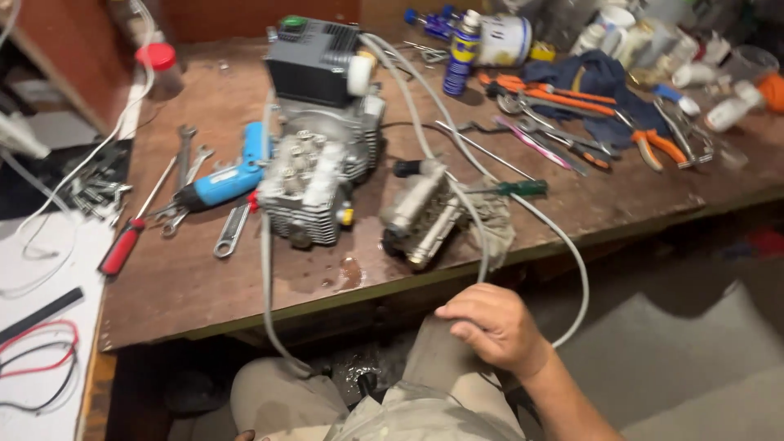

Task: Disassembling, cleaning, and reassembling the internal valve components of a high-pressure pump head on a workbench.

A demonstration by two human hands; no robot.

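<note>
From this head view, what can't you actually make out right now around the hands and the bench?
- Left hand: cut off by the bottom edge, only a sliver shows.
- Right hand: fingers curl on the knee, palm hidden.
- Grey cable: lower end lost behind the legs.
- Tool pile: motion blur, small pieces indistinct.
- Engine block: far side hidden.

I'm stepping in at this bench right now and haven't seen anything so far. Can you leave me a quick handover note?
Right hand rests on the knee, holding nothing. Left hand is barely in view at the bottom edge; its state is unclear.
Engine block sits mid-bench on the wooden table, a smaller metal part on a rag beside it, grey cable looping off the edge.
Blue power tool and wrenches lie left, pliers right.
No tool in hand.
</note>
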